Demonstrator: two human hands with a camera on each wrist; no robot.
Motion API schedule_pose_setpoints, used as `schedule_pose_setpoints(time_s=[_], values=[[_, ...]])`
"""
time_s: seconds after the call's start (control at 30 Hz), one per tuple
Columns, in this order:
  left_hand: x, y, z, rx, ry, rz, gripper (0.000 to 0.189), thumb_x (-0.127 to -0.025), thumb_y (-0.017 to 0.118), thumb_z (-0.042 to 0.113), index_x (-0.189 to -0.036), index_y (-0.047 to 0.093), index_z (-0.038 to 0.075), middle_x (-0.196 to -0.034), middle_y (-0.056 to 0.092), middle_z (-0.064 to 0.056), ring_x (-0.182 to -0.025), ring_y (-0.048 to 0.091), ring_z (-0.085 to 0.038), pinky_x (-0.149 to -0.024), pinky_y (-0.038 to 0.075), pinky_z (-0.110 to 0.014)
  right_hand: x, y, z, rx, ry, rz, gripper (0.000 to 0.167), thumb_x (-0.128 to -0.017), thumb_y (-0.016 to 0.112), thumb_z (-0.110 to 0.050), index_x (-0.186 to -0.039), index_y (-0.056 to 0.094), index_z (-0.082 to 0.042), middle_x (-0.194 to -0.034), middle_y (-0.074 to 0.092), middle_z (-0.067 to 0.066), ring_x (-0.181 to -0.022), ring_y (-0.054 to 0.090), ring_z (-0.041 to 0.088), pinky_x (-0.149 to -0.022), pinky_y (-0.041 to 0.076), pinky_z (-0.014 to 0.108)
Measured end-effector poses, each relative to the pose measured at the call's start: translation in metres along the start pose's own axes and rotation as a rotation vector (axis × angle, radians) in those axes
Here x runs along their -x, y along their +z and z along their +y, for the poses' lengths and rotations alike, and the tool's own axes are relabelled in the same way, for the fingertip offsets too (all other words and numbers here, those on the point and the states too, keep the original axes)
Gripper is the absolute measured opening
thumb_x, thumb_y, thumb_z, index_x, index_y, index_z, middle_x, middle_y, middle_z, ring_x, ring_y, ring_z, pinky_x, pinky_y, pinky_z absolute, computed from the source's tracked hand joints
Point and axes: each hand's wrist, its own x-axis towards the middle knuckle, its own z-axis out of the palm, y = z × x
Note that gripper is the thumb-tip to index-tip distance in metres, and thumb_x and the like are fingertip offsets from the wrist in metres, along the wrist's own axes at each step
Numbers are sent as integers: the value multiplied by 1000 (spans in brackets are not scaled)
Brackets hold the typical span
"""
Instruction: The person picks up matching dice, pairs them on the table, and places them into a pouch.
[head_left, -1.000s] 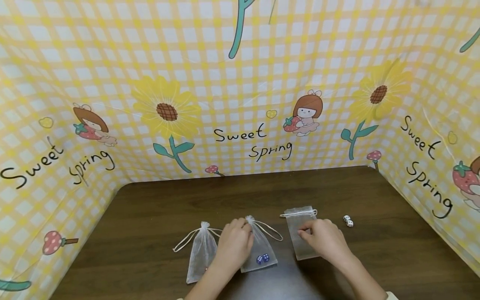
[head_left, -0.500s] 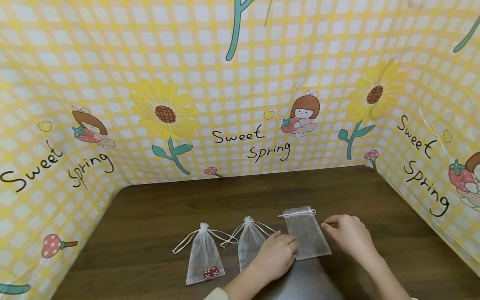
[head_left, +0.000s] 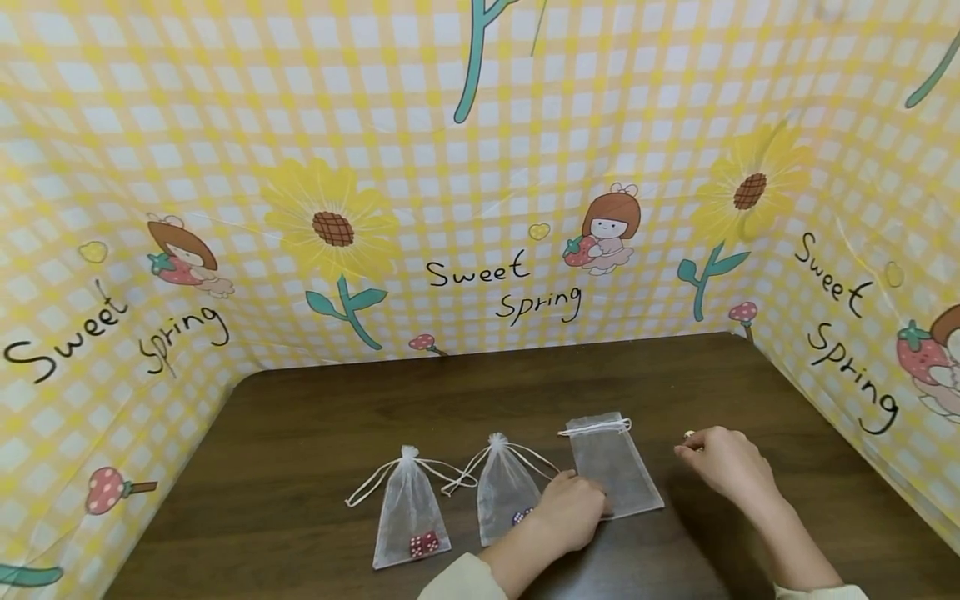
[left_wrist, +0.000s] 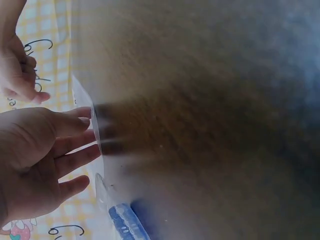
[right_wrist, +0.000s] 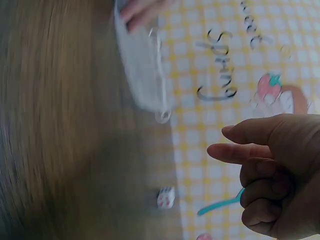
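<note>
My left hand point(head_left: 573, 508), fingers loosely spread, is at the edge of the flat mesh bag point(head_left: 615, 467), lower right in the head view — my right hand point(head_left: 727, 467), thumb and forefinger parted, is near a white die point(right_wrist: 166, 197), low centre in the right-wrist view.

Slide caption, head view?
Left hand at a flat mesh bag, right hand by a mostly hidden white die; red dice and blue dice sit in cinched bags.
</note>
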Motion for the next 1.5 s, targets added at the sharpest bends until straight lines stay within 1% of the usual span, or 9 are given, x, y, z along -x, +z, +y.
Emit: schedule_pose_setpoints(time_s=[0.2, 0.4, 0.6, 0.67, 0.83, 1.0, 1.17, 1.33, 1.5], values=[[-3, 4, 4, -75, -31, 48, 18, -84, 61, 36, -74, 66, 22, -73, 63, 12, -70, 58, -3, -75, 41, -21, -15, -4, 27, 2, 83, -57, 26, -87, 57, -29, -96, 72, -9, -97, 65, 20, -76, 60, 38, -51, 43, 47], [-1, 8, 6, -86, -47, 94, 20, -83, 60, 39, -73, 64, 23, -71, 62, 13, -69, 57, -2, -73, 40, -20, -27, -3, 42, 10, 144, -98, 28, -86, 59, -30, -96, 72, -8, -99, 64, 21, -77, 59, 37, -52, 43, 46], [-2, 9, 7, -103, -62, 112, 21, -81, 62, 41, -71, 65, 22, -70, 62, 13, -66, 56, -2, -68, 39, -19, -33, 2, 44, 3, 209, -129, 28, -82, 62, -39, -89, 73, -15, -96, 64, 19, -73, 58, 32, -52, 42, 45], [-3, 9, 8, -113, -65, 115, 21, -80, 63, 41, -70, 65, 22, -69, 62, 13, -65, 55, -2, -67, 38, -20, -34, 3, 44, 1, 229, -127, 27, -81, 63, -40, -84, 72, -15, -90, 64, 17, -72, 57, 32, -52, 42, 45], [-5, 7, 11, -147, -67, 100, 21, -80, 62, 42, -69, 67, 25, -68, 61, 14, -62, 54, -2, -65, 36, -20, -35, 6, 42, -4, 263, -139, 29, -83, 61, -37, -68, 61, -13, -68, 54, 5, -65, 50, 26, -52, 39, 40], [-7, 6, 13, -157, -80, 72, 17, -79, 63, 39, -67, 67, 27, -67, 61, 14, -59, 52, -3, -63, 35, -21, -34, 8, 42, -1, 271, -141, 29, -83, 61, -33, -64, 58, -12, -65, 51, 4, -64, 48, 25, -53, 39, 41], [-9, 3, 14, -150, -80, 41, 12, -77, 65, 32, -66, 67, 28, -67, 60, 14, -59, 51, -3, -63, 33, -22, -27, 6, 35, 13, 250, -142, 24, -83, 62, -33, -70, 61, -13, -73, 56, 8, -67, 50, 27, -54, 41, 43], [-9, 2, 15, -151, -84, 23, 12, -77, 65, 33, -66, 67, 28, -67, 61, 13, -59, 51, -3, -65, 34, -22, -9, 2, 12, 13, 133, -120, 18, -79, 64, -34, -79, 68, -16, -84, 63, 12, -69, 56, 27, -52, 43, 46], [-10, 2, 14, -162, -90, 34, 10, -76, 66, 32, -66, 67, 29, -66, 60, 13, -59, 51, -3, -65, 34, -22, 15, 10, -18, -4, -1, -134, 8, -73, 69, -28, -70, 66, -21, -71, 60, 0, -60, 51, 18, -48, 39, 38]])
